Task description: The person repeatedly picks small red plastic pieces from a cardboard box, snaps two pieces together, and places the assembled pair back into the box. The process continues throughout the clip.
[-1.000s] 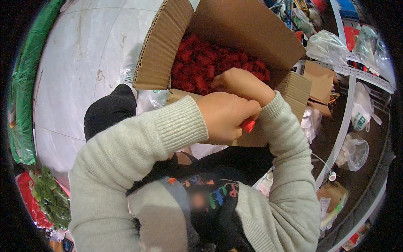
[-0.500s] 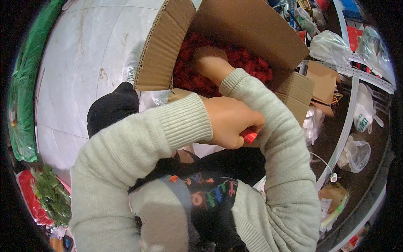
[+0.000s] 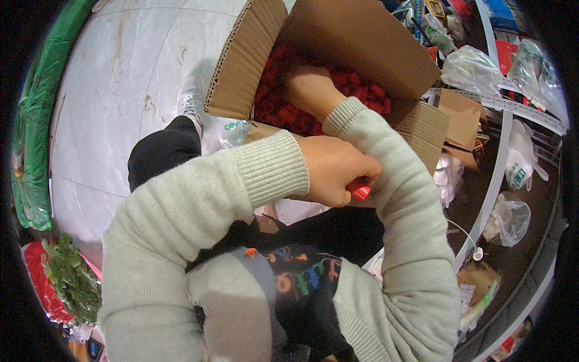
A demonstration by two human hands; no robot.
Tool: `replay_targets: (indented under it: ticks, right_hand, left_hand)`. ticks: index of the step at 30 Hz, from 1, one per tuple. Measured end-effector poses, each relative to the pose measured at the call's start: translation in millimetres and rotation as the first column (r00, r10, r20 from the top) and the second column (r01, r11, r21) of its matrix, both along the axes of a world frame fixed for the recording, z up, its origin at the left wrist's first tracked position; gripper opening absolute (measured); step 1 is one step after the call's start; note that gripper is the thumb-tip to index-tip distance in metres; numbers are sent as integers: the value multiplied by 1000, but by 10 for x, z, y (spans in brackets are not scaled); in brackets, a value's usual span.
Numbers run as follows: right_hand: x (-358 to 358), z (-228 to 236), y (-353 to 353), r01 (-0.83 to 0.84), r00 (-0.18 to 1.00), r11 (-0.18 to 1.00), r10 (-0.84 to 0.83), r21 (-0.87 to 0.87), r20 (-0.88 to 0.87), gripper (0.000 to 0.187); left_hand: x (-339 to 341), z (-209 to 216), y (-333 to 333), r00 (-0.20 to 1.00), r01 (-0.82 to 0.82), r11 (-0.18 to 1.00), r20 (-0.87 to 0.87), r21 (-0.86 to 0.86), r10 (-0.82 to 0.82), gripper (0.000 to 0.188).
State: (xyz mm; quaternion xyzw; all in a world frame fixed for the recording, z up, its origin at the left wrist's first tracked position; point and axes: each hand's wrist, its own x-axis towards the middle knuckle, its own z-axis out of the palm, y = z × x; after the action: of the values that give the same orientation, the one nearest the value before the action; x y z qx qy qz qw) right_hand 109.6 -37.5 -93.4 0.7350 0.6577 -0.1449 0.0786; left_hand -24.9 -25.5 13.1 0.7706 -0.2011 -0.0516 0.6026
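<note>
My left hand (image 3: 333,169) is closed around a small, shiny red plastic-looking piece (image 3: 361,193), whose exact kind I cannot make out. That hand lies beside my right forearm, on the near side of an open cardboard box (image 3: 362,42). Many small red pieces (image 3: 368,93) fill the box; they are too dark and blurred to name. Into them reaches my right hand (image 3: 310,87), its fingers hidden among the pieces.
The box's flaps stand raised at left and back. On the right are metal shelves (image 3: 503,139) with plastic bags (image 3: 473,67) and cartons. A green wrapped roll (image 3: 36,133) lies at far left, above green foliage (image 3: 72,277). A clear bag (image 3: 226,133) sits by the box.
My right hand has moved slightly to the right inside the box. My left hand stays closed on the red piece. The view has shifted a little.
</note>
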Motion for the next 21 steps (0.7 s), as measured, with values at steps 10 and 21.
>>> replay_targets:
  ticks: [10, 21]
  right_hand:
    - [258, -106, -459, -21, 999, 999, 20, -41, -25, 18]
    - [298, 1065, -883, 811, 31, 584, -95, -30, -995, 18]
  left_hand:
    - [14, 27, -61, 997, 61, 998, -42, 31, -59, 22]
    - [139, -108, -83, 981, -196, 974, -28, -115, 194, 26]
